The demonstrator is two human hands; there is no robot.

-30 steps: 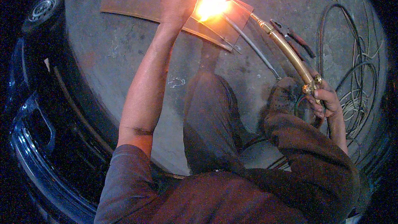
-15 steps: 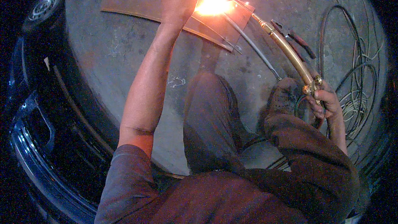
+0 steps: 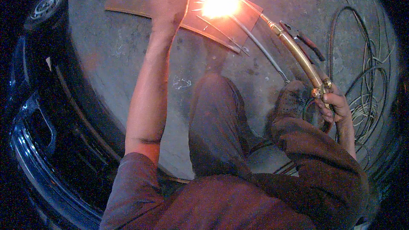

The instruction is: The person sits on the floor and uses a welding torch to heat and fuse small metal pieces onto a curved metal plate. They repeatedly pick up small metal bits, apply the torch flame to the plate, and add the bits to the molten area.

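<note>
- While it lies flat on the concrete floor [image 3: 128, 59], the rusty brown steel plate [image 3: 221, 25] looks heavy, stiff and hot near the flame; hold its far, cool edge.
- Left hand [image 3: 170, 0] presses, fingers spread, on the plate.
- Right hand [image 3: 334, 106] is clenched around the brass cutting torch [image 3: 298, 55].

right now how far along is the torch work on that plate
Midway, as far as shows. In hand: the right hand grips the brass torch, its flame glaring on the rusty metal plate, which the left hand steadies. Glare hides any finished part. The grey rod and pliers lie unused.
</note>
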